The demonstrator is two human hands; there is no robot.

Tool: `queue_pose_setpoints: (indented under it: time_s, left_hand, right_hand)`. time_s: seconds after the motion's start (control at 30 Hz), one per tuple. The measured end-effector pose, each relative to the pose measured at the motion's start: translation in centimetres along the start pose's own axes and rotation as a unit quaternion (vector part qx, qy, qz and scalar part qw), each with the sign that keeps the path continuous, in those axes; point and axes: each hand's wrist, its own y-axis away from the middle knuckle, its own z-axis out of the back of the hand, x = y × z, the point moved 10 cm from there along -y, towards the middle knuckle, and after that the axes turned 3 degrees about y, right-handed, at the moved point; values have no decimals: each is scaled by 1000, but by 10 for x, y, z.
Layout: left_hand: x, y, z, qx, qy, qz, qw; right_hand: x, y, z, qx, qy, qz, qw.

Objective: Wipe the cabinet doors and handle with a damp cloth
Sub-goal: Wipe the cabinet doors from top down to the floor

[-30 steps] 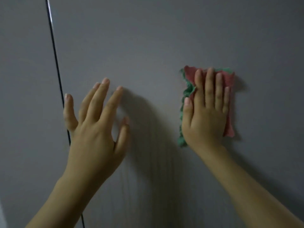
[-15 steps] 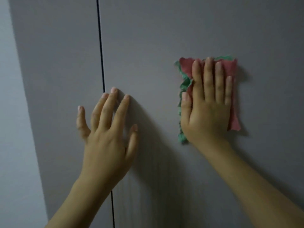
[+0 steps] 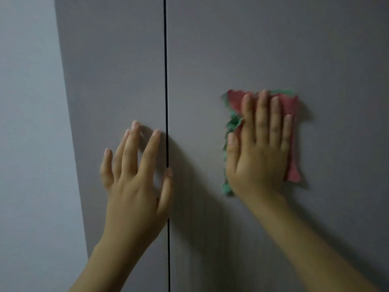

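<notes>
Right now, from the head view, the right hand (image 3: 260, 148) is pressing the cloth (image 3: 291, 131) flat on the right door (image 3: 273, 49), right of the dark gap (image 3: 165, 81), fingers straight. The left hand (image 3: 134, 175) is resting spread, holding nothing, on the left door (image 3: 117, 70). Wiping looks underway; no handle is showing, so that seems left.

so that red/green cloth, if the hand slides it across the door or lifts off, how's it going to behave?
Probably floppy: the cloth shows ragged, crumpled edges around the flat right hand. Likely light, a flat palm alone seems to pin it against the upright right door. Pushed, it may bunch at its green edge; if the hand lifts off, it would likely drop.
</notes>
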Motion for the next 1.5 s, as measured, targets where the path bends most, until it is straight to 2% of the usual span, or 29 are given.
queue_pose_setpoints:
  time_s: [0.07, 0.13, 0.2, 0.27, 0.4, 0.43, 0.5, 0.6, 0.67, 0.73, 0.87, 0.93, 1.0, 1.07, 1.17, 1.23, 1.4, 1.43, 1.5]
  left_hand:
    - [11, 6, 2, -10, -1, 18, 1000]
    - [20, 13, 2, -10, 0, 32, 999]
    - [30, 20, 6, -13, -2, 35, 999]
    - [41, 27, 10, -15, -11, 36, 999]
    - [64, 35, 13, -10, -20, 48, 999]
    - [66, 36, 12, -10, -16, 47, 999]
    - [66, 38, 12, -12, -7, 39, 999]
    - [69, 42, 11, -10, 12, 33, 999]
    - [72, 46, 12, -1, 22, 32, 999]
    - [73, 50, 14, 7, 28, 26, 999]
    - [83, 58, 14, 16, 49, 38, 998]
    - [89, 64, 12, 11, 67, 58, 996]
    - [93, 71, 9, 1, 90, 76, 993]
    - [97, 76, 9, -11, 125, 88, 988]
    - [107, 85, 11, -19, 163, 109, 980]
    - [113, 93, 11, -9, 172, 124, 977]
    - [120, 100, 14, 1, 215, 170, 962]
    - [121, 99, 15, -4, 227, 179, 957]
    - [120, 97, 21, -24, 243, 181, 953]
  right_hand:
    - [42, 36, -10, 41, -28, 110, 993]
    - [66, 78, -14, 85, -32, 235, 968]
    - [62, 84, -12, 89, -31, 292, 952]
    - [51, 57, -9, 71, -20, 262, 962]
    - [54, -9, -4, 7, -9, 67, 998]
    - [67, -9, -5, 5, -14, 53, 998]
    - [106, 16, -12, 27, -36, 128, 991]
    - [137, 82, -19, 90, -32, 294, 951]
    - [129, 92, -16, 91, -35, 330, 939]
    - [120, 71, -14, 79, -36, 302, 949]
    - [126, -3, -10, 26, -28, 142, 989]
    - [146, -15, -13, 23, -28, 107, 994]
    - [176, 4, -17, 41, -45, 170, 984]
    - [198, 52, -21, 79, -44, 291, 952]
    - [191, 91, -21, 107, -41, 397, 911]
    - [184, 74, -19, 99, -47, 386, 916]
    - [209, 1, -20, 64, -72, 228, 969]
    - [217, 4, -22, 68, -73, 224, 969]
    - [230, 31, -28, 95, -65, 272, 956]
